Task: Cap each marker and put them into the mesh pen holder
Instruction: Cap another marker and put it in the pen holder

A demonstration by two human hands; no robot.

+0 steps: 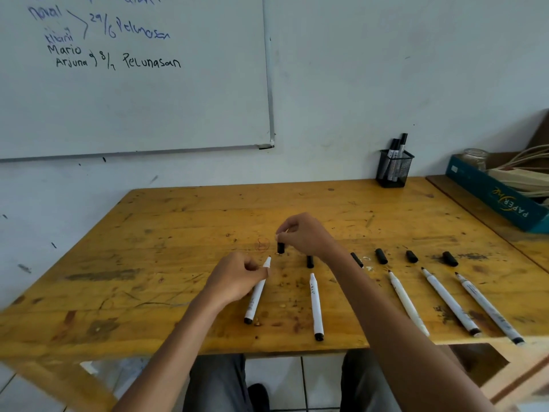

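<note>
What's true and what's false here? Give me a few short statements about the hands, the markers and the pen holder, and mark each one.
1. The right hand pinches a black cap in its fingers. True.
2. The marker in the left hand is already capped. False: its tip is bare.
3. The mesh pen holder is empty. False: capped markers stand in it.
4. The holder stands on the table, at its far side by the wall. True.
</note>
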